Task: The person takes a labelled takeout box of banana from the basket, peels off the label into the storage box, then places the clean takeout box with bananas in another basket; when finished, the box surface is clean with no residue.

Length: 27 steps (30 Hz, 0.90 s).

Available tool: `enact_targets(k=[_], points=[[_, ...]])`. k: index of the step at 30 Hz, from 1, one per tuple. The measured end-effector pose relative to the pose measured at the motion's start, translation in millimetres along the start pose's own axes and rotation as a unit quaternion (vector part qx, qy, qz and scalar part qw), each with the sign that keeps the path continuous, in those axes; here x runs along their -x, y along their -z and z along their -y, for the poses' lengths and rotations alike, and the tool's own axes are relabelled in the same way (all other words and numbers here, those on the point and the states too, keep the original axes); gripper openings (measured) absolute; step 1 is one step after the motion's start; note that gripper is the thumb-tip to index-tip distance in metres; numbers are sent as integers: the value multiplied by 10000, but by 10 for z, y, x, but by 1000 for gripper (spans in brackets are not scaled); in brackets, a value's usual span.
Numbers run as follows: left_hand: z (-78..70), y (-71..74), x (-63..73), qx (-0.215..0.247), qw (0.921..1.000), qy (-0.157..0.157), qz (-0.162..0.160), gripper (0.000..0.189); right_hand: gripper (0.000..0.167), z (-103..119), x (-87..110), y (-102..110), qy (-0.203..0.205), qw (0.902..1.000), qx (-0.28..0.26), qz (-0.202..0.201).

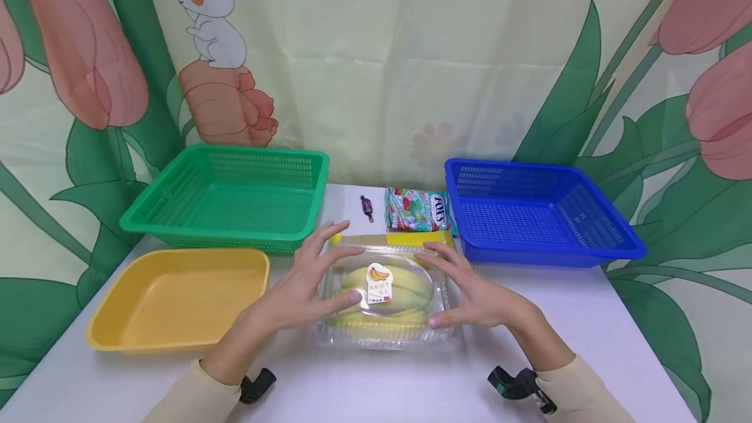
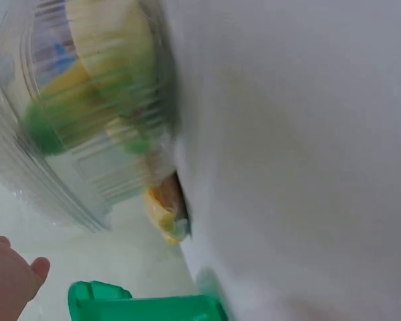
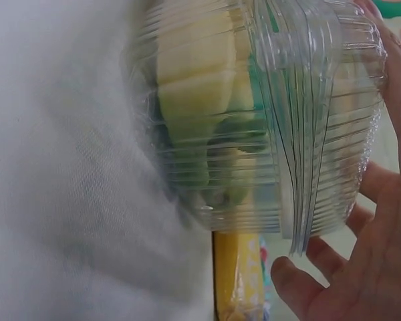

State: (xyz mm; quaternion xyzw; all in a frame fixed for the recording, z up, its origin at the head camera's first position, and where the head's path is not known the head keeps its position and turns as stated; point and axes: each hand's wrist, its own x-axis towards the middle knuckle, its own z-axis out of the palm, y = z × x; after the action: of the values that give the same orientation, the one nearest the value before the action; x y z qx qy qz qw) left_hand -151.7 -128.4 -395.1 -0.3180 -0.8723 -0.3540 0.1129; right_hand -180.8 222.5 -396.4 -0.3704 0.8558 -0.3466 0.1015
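Observation:
A clear plastic clamshell box (image 1: 388,338) of bananas (image 1: 405,282) sits on the table, its lid closed and a white banana sticker (image 1: 378,282) on top. My left hand (image 1: 308,282) hovers at the box's left side, fingers spread; in the left wrist view there is a gap between its fingers and the box. On the other side, my right hand (image 1: 472,289) has thumb and fingers apart around the right edge of the lid. The right wrist view shows those fingers (image 3: 381,180) right beside the lid's wall.
Behind the box lie a yellow package (image 1: 405,239), a FOX'S candy bag (image 1: 417,209) and a small purple wrapped candy (image 1: 367,207). A green basket (image 1: 235,240) and a yellow tub (image 1: 176,344) stand left; a blue basket (image 1: 546,252) stands back right.

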Motion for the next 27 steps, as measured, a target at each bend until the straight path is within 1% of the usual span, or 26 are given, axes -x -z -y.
enact_targets(k=[6, 9, 16, 22, 27], points=[[-76, -54, -96, 51, 9999, -127, -94, 41, 102, 4, -10, 22, -24, 10000, 33, 16], [-102, -76, -144, -2, 9998, -197, -98, 37, 102, 3, -5, 15, -53, 10000, 9, 17], [-165, -119, -274, -147, 9992, -366, -47, 34, 101, -13, 12, 15, -87, 9999, -40, 35], [-202, -179, -350, -55, 9988, -459, 147, 35, 101, -26, 21, 17, -83, 10000, -9, 7], [-212, -229, -385, -300, 9977, -509, 344, 35, 101, -39, 7, 8, 16, 10000, 19, -21]])
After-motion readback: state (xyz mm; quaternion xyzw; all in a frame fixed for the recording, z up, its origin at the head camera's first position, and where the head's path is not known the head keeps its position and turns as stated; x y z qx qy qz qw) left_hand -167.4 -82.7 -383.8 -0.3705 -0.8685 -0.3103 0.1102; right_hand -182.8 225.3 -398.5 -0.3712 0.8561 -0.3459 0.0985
